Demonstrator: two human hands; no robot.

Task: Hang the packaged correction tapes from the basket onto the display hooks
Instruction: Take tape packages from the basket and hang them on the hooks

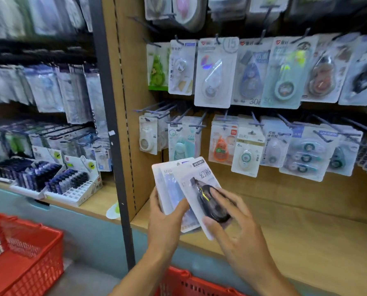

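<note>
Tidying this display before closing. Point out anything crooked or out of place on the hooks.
Packs in the upper row overlap and tilt unevenly. A pale round-edged piece pokes out beside the grey shelf post, low on the shelf, apart from any hook. Motion blur hides finer faults.

A stationery shop: carded correction tapes [215,73] on display hooks [179,119], red shopping basket [26,248].

Wooden shelf [306,231], boxed refill displays [71,184] at left.

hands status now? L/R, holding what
Left hand: grip closed on the stack of packages.
Right hand: grip pinching the front package with the black correction tape.
</note>
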